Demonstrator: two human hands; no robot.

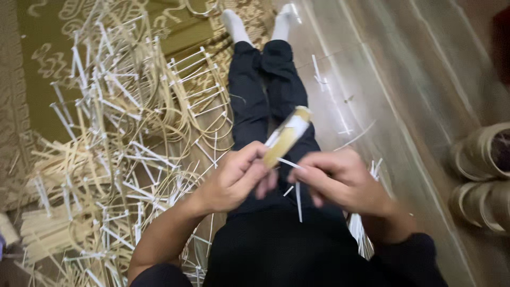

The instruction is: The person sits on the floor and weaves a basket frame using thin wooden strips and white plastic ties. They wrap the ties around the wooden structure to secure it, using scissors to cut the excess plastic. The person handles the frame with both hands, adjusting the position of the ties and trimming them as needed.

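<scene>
Bamboo strips (287,137) bundled, gripped in left hand (234,178) over lap; right hand (340,180) pinching thin white tie (298,199). Binding under way; next calls for snug wrapping.

Wooden plank floor (425,106), pale brown; a patterned olive-and-tan mat (48,58) covers its left part. On the mat, a big loose heap of bent bamboo frames (127,133) bound with white ties, and a bundle of straight pale strips (48,234) near its lower left edge. On the bare boards: scattered white strips (329,90) beside the seated person's legs (265,95), and rolls of coiled strip (483,175) at the right edge.
</scene>
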